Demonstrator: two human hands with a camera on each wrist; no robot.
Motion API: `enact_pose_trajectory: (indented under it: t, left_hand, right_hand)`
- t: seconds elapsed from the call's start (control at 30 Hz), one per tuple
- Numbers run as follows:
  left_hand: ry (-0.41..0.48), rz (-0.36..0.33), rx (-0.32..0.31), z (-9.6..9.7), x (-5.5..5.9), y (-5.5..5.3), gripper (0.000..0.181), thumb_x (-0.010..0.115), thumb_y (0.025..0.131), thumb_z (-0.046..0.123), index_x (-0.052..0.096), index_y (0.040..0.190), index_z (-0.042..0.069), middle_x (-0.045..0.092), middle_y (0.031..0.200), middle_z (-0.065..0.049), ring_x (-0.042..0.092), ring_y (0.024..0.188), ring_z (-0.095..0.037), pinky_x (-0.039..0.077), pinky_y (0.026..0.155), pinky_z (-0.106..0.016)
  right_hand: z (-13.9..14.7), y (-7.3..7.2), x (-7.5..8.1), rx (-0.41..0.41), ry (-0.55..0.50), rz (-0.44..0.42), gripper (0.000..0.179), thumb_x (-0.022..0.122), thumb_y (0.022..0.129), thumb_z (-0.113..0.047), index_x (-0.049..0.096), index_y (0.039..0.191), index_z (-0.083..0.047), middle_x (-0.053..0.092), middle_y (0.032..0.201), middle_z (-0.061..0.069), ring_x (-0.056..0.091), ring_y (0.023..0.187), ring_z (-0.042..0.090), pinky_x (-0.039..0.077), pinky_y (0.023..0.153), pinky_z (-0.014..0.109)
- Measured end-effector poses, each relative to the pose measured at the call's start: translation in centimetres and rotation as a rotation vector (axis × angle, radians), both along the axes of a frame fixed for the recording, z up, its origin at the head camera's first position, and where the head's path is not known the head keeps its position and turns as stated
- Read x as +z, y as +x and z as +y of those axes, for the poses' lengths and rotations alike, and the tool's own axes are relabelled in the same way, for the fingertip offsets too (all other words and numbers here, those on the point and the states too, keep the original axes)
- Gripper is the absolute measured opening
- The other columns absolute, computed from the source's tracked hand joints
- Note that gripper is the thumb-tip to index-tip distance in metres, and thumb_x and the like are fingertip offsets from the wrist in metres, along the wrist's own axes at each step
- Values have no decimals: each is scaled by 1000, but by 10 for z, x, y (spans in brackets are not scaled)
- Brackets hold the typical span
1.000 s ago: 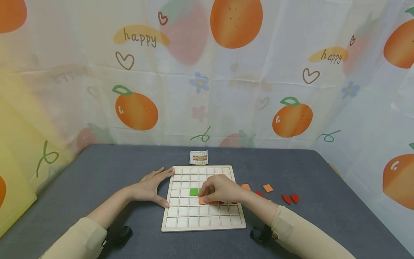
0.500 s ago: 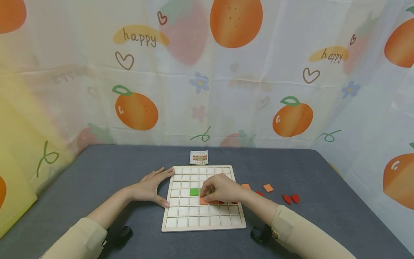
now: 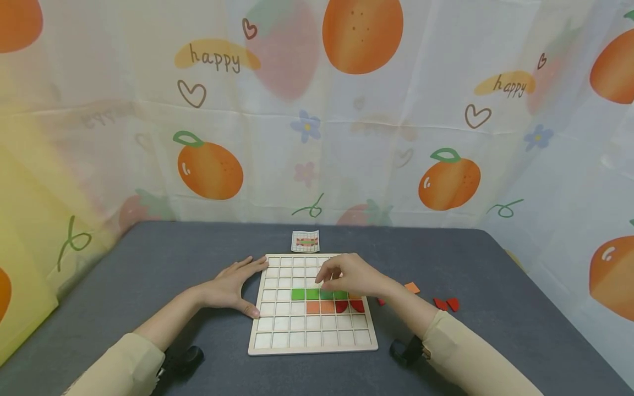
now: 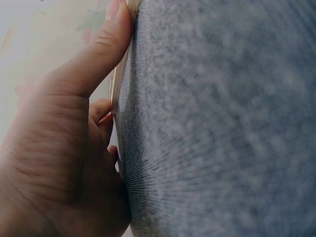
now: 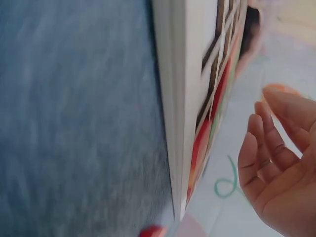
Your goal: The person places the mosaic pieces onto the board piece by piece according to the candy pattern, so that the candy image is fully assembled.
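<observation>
A wooden grid board [image 3: 282, 324] lies flat on the dark table. My left hand [image 3: 228, 287] steadies its left edge, the fingers spread and fairly straight, thumb near the lower part. Above the board's right half hovers my right hand [image 3: 350, 275], fingers loosely bent; the right wrist view shows no piece in them. Below that hand, a row of green square tiles [image 3: 298, 295] runs across the cells. One row nearer sit two orange tiles [image 3: 313, 307] and red curved pieces [image 3: 357, 306]. Part of the green row's right end lies under the hand's shadow.
Behind the board is a small printed card [image 3: 305, 241] with a coloured grid pattern. Right of the board lie an orange tile [image 3: 412, 287] and loose red pieces [image 3: 453, 304], partly hidden by the right forearm. A fruit-print curtain [image 3: 346, 165] hangs behind the table.
My right hand has let go of the orange tile and lifted up and back to the right, uncovering the green, orange and red pieces. The left hand has stayed in place.
</observation>
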State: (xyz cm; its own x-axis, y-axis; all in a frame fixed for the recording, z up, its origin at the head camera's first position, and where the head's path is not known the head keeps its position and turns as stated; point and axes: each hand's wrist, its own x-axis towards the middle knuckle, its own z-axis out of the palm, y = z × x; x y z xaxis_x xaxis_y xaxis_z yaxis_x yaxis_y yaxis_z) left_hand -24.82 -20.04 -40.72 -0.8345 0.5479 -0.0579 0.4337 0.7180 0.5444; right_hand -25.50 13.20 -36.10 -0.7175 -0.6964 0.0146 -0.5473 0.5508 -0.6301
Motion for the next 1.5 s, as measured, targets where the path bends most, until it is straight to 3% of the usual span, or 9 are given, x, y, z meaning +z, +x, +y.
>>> enact_pose_trajectory:
  t: [0.17, 0.37, 0.67, 1.0, 1.5]
  left_hand:
    - [-3, -3, 5, 0, -1, 0, 114, 84, 68, 55, 28, 157, 11, 17, 168, -10, 8, 153, -47, 9, 114, -76]
    - [-9, -5, 14, -1, -2, 0, 115, 85, 67, 55, 28, 157, 11, 17, 168, -9, 8, 154, -47, 9, 114, -76]
    - [-9, -5, 15, 0, -3, -1, 115, 85, 67, 54, 29, 157, 11, 17, 168, -9, 8, 154, -47, 10, 114, -75]
    - [3, -6, 7, 0, -2, 0, 114, 85, 67, 54, 29, 156, 10, 18, 168, -11, 8, 153, -48, 9, 114, -75]
    - [-1, 3, 0, 0, 2, 2, 114, 85, 67, 52, 29, 156, 10, 18, 167, -13, 9, 152, -50, 10, 113, -76]
  right_hand:
    - [16, -5, 6, -56, 33, -1, 15, 68, 93, -18, 75, 106, -16, 73, 97, -5, 65, 88, 9, 54, 73, 25]
    - [40, -14, 6, -120, 33, 13, 19, 70, 91, -16, 73, 109, -12, 74, 98, 0, 66, 86, 12, 54, 71, 27]
    - [79, -23, 5, -179, 29, -61, 26, 68, 93, -17, 70, 118, -12, 72, 115, 8, 68, 105, 21, 57, 86, 34]
    - [108, -32, -1, -148, 60, -120, 33, 72, 91, -20, 68, 121, -8, 71, 114, 12, 66, 102, 18, 56, 85, 31]
    - [117, -34, -11, -117, 51, -245, 30, 77, 86, -17, 70, 112, -4, 68, 104, 14, 61, 94, 18, 54, 79, 30]
